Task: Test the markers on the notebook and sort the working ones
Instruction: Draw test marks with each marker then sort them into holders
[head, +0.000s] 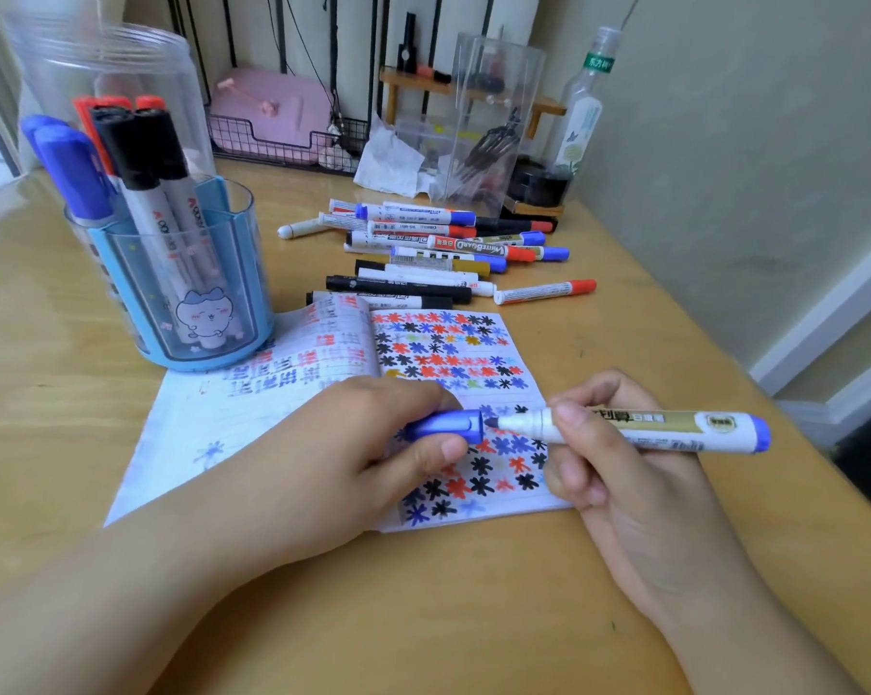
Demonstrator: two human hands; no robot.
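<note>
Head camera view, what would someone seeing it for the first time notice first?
Probably the notebook in the middle of the desk, its right page crowded with red, blue and black star scribbles. Just above that page the left hand grips a blue cap and the right hand holds an uncapped marker, tip at the cap's mouth. At the left stands a blue pen holder with capped markers.

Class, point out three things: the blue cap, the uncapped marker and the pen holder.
blue cap (446, 426), head view, on its side, in the left hand.
uncapped marker (664, 429), head view, mid barrel.
pen holder (207, 313), head view, front wall.
</note>
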